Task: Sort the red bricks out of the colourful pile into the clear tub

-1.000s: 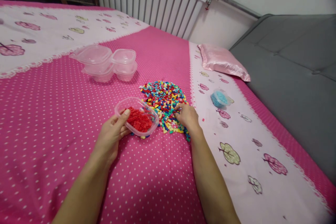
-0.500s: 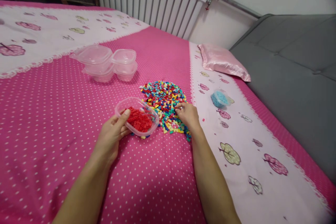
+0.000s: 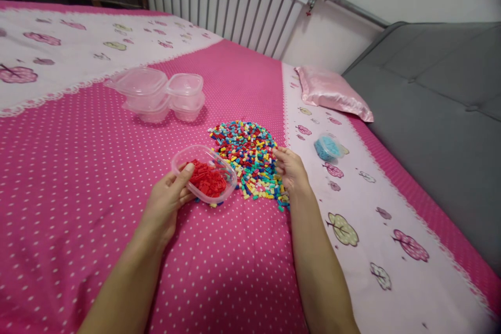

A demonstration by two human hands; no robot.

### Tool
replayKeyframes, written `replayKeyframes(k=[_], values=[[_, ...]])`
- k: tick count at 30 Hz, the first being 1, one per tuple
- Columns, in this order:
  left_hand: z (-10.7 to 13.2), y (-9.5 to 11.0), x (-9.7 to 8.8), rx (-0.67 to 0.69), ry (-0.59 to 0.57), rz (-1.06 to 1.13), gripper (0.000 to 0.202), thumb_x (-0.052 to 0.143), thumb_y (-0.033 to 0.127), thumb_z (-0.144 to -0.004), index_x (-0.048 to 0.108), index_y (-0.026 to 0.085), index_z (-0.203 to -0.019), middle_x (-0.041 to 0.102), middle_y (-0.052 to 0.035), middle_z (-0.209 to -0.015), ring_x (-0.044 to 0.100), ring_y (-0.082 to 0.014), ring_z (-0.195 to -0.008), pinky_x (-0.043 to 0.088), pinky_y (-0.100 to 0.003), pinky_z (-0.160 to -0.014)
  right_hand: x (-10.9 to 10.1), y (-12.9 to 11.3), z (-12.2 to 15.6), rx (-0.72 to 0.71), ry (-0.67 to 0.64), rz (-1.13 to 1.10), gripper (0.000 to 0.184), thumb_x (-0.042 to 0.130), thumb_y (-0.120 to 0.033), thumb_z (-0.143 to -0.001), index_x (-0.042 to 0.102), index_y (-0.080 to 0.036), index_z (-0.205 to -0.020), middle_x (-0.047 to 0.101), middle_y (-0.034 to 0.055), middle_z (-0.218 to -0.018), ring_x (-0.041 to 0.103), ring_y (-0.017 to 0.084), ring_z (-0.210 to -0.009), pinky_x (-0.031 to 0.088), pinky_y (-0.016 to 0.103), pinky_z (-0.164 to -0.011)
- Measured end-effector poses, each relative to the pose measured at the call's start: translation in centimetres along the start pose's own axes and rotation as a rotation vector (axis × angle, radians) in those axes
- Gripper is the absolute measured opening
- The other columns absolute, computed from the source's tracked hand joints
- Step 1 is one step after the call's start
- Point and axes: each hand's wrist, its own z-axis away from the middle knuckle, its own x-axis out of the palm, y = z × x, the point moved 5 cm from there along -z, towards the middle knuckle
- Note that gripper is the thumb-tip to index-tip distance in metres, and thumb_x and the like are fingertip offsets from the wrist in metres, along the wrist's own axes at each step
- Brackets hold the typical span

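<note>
Left fingers [image 3: 183, 176] grip the tub [image 3: 213, 201] by its edge; right fingers [image 3: 287, 159], hold unclear, border the brick pile [image 3: 248, 154].

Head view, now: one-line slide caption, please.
Left hand holding a clear tub of red pieces, right hand at the right edge of a multicolored pile of small pieces.

No lettering (or number) can be read.

We see a bowl [image 3: 183, 158] of clear, smooth plastic and bricks [image 3: 246, 154] that look also plastic. The bed cover [image 3: 235, 261] seems matt cloth, the pillow [image 3: 332, 91] glossy cloth, the pipe [image 3: 350, 5] dull metal.
</note>
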Motion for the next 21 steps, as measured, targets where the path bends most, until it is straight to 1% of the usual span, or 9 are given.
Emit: replayKeyframes(k=[2, 4, 6, 8, 11, 13, 15, 18, 21], values=[[0.0, 0.0, 0.0, 0.001, -0.004, 0.002, 0.045, 0.073, 0.044, -0.074, 0.068, 0.013, -0.106, 0.076, -0.0110, -0.092, 0.072, -0.0189, -0.076, 0.056, -0.022, -0.066, -0.2, 0.0, -0.2, 0.075, 0.029, -0.245, 0.023, 0.069, -0.020, -0.059, 0.048, -0.019, -0.070, 0.041, -0.0092, -0.054, 0.033, 0.003, -0.043, 0.026, 0.014, -0.037], [0.0, -0.1, 0.0, 0.001, -0.009, 0.002, 0.045, 0.073, 0.044, -0.073, 0.069, 0.014, -0.105, 0.076, -0.0106, -0.091, 0.072, -0.0187, -0.076, 0.056, -0.021, -0.065, -0.5, -0.2, -0.4, 0.133, 0.081, -0.395, 0.019, 0.063, -0.015, -0.060, 0.046, -0.019, -0.068, 0.047, -0.0064, -0.058, 0.042, 0.004, -0.048, 0.036, 0.012, -0.041], [-0.1, -0.1, -0.1, 0.004, -0.008, -0.003, 0.045, 0.073, 0.045, -0.073, 0.069, 0.014, -0.105, 0.076, -0.0107, -0.091, 0.072, -0.0191, -0.075, 0.056, -0.022, -0.064, -0.9, -0.4, -0.4, 0.141, 0.119, -0.442, 0.015, 0.058, -0.015, -0.063, 0.044, -0.020, -0.065, 0.050, -0.0040, -0.061, 0.050, 0.006, -0.054, 0.044, 0.013, -0.046], [-0.1, -0.1, -0.1, 0.005, -0.006, -0.010, 0.045, 0.073, 0.045, -0.073, 0.069, 0.014, -0.106, 0.076, -0.0111, -0.092, 0.072, -0.0195, -0.075, 0.056, -0.022, -0.064, -1.3, -0.8, -0.4, 0.107, 0.136, -0.447, 0.013, 0.055, -0.018, -0.064, 0.042, -0.021, -0.064, 0.051, -0.0029, -0.062, 0.053, 0.007, -0.057, 0.047, 0.016, -0.049], [-0.1, -0.1, -0.1, 0.004, -0.005, -0.016, 0.044, 0.072, 0.044, -0.074, 0.068, 0.014, -0.107, 0.076, -0.0113, -0.093, 0.072, -0.0192, -0.076, 0.056, -0.023, -0.066, -1.6, -1.1, -0.2, 0.066, 0.107, -0.384, 0.013, 0.055, -0.026, -0.064, 0.042, -0.021, -0.064, 0.046, -0.0052, -0.056, 0.045, 0.007, -0.047, 0.040, 0.017, -0.042], [-0.1, 0.0, -0.1, 0.002, 0.000, -0.014, 0.044, 0.072, 0.044, -0.074, 0.068, 0.014, -0.105, 0.076, -0.0113, -0.092, 0.072, -0.0192, -0.076, 0.056, -0.023, -0.066, -1.6, -1.0, -0.1, 0.054, 0.052, -0.241, 0.018, 0.058, -0.034, -0.065, 0.045, -0.022, -0.063, 0.036, -0.0087, -0.049, 0.030, 0.006, -0.039, 0.029, 0.018, -0.037], [-0.1, 0.0, -0.1, 0.002, 0.008, -0.013, 0.044, 0.073, 0.044, -0.073, 0.069, 0.014, -0.104, 0.076, -0.0106, -0.090, 0.072, -0.0191, -0.075, 0.056, -0.023, -0.065, -1.4, -1.0, 0.0, -0.009, 0.002, 0.034, 0.023, 0.064, -0.042, -0.065, 0.054, -0.021, -0.065, 0.034, -0.0093, -0.046, 0.028, 0.006, -0.039, 0.028, 0.020, -0.040], [-0.1, 0.0, -0.1, 0.006, 0.008, -0.007, 0.046, 0.075, 0.045, -0.071, 0.068, 0.015, -0.106, 0.076, -0.0092, -0.088, 0.072, -0.0191, -0.074, 0.056, -0.022, -0.062, -1.2, -1.0, 0.3, -0.150, 0.063, 0.640, 0.022, 0.069, -0.042, -0.065, 0.069, -0.021, -0.072, 0.053, -0.0033, -0.053, 0.051, 0.013, -0.054, 0.039, 0.025, -0.055], [-0.1, 0.0, 0.0, 0.007, 0.001, 0.006, 0.048, 0.075, 0.046, -0.070, 0.068, 0.016, -0.106, 0.076, -0.0083, -0.088, 0.072, -0.0185, -0.074, 0.055, -0.021, -0.060, -0.9, -0.8, 0.5, -0.144, 0.134, 1.105, 0.018, 0.068, -0.038, -0.068, 0.074, -0.024, -0.077, 0.067, 0.0021, -0.071, 0.062, 0.021, -0.075, 0.042, 0.028, -0.065]])
